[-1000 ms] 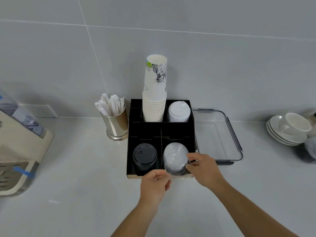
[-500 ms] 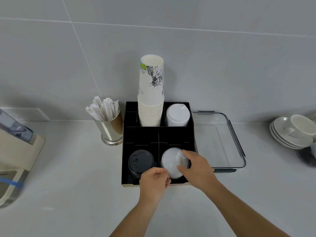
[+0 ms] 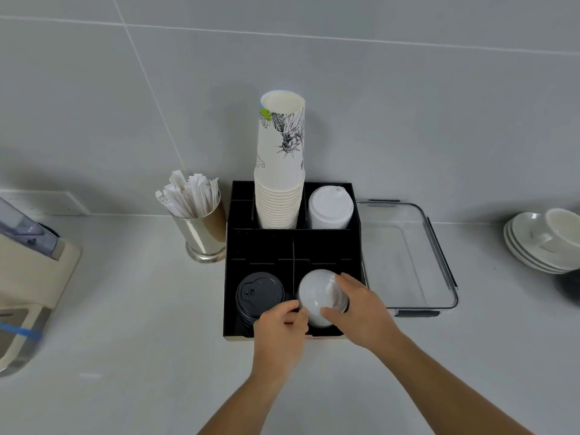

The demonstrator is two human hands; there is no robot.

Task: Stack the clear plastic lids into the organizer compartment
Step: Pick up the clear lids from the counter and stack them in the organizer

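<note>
A stack of clear domed plastic lids [image 3: 317, 293] stands in the front right compartment of the black organizer [image 3: 260, 246]. My right hand [image 3: 357, 309] grips the stack from its right side, thumb in front and fingers over the top edge. My left hand [image 3: 281, 328] pinches the stack's left front edge with thumb and forefinger. The lower lids are hidden by both hands and the compartment wall.
Black lids [image 3: 259, 296] fill the front left compartment, paper cups [image 3: 279, 189] and white lids [image 3: 329, 208] the back ones. An empty clear glass dish [image 3: 439, 268] sits right of the organizer, a metal cup of wrapped sticks [image 3: 201, 227] left, saucers and a cup [image 3: 546, 243] far right.
The lid stack has gone from tilted towards me to upright and lower in the compartment. Both hands stayed on it.
</note>
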